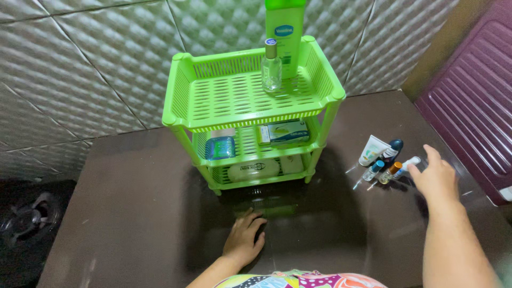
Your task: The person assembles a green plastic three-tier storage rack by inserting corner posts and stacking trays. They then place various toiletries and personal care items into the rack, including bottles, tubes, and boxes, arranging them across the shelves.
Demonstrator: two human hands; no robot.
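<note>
A bright green three-tier plastic rack [213, 106] stands at the back of a dark brown table [133, 213]. Its top shelf carries a tall green lotion bottle [285, 37] and a small clear perfume bottle [271, 66]. A small box [285, 133] and a blue round jar [220, 148] sit on the middle shelf, a white pouch [253, 169] on the lowest. My left hand [244, 240] rests flat on the table in front of the rack, holding nothing. My right hand [437, 178] hovers open beside a cluster of small bottles and a white tube [372, 151], nearest a small white bottle [408, 164].
A padded grey-white wall [80, 69] runs behind the rack. A maroon ribbed panel [474, 101] stands at the right edge of the table. Something dark lies on the floor at the lower left [26, 218].
</note>
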